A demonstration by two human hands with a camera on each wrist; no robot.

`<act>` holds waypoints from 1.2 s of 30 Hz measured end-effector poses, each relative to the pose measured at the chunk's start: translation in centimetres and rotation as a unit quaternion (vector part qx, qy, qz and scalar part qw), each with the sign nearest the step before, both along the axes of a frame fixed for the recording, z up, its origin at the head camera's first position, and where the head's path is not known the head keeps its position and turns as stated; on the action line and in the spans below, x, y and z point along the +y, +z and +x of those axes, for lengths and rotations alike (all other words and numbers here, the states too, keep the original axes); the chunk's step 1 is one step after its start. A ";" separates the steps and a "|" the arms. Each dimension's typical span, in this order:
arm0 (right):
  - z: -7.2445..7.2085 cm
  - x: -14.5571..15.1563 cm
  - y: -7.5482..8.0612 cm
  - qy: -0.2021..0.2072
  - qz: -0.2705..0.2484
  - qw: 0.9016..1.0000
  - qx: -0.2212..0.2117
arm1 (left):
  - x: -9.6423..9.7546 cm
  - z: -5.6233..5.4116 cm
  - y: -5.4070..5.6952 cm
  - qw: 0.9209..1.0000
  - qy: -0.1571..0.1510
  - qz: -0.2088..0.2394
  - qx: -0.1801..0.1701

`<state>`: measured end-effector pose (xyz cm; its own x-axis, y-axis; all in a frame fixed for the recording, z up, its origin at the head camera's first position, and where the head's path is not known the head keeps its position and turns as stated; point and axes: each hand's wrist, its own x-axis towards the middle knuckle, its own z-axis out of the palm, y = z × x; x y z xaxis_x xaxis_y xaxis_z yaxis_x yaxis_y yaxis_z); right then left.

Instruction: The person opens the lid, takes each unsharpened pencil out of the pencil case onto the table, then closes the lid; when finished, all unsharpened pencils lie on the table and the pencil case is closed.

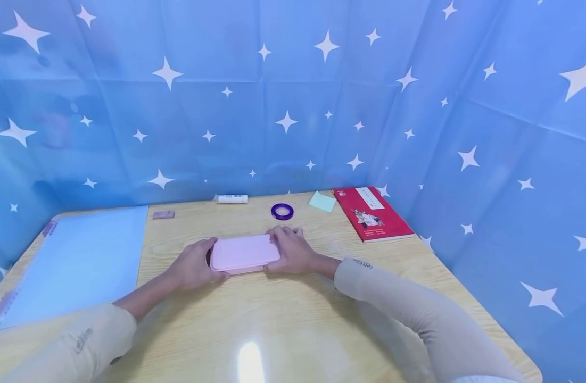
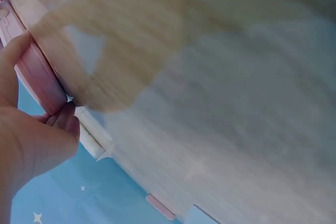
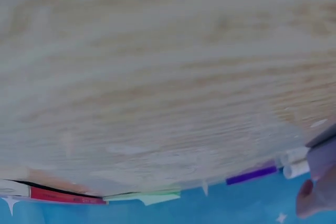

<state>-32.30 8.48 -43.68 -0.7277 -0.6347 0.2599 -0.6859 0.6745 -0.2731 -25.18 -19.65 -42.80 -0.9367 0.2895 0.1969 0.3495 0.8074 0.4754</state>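
A pink rectangular case with rounded corners lies between the two hands near the middle of the table in the head view. The left hand grips its left end, thumb on the near side and fingers at the far corner. At the other end, the right hand holds it with the thumb low in front and fingers curled over the top. The left wrist view shows the case edge-on, pinched between thumb and fingers of the left hand. Only part of the right hand enters the right wrist view.
Behind the case are a white tube, a purple tape roll and a small purple block. A green sticky note and red book lie at right. A large blue sheet covers the left side. Starred curtains border the table.
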 end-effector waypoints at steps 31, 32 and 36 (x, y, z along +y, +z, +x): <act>-4.0 0.4 5.7 0.095 -0.288 0.932 -0.197 | -0.4 -0.1 -0.1 0.992 0.023 0.099 -0.072; -4.2 0.5 5.8 0.087 -0.302 0.930 -0.188 | -0.4 -0.1 -0.2 0.991 0.022 0.107 -0.077; -4.9 1.0 5.7 0.025 -0.291 0.944 -0.153 | -0.4 0.0 -0.5 0.989 0.026 0.116 -0.086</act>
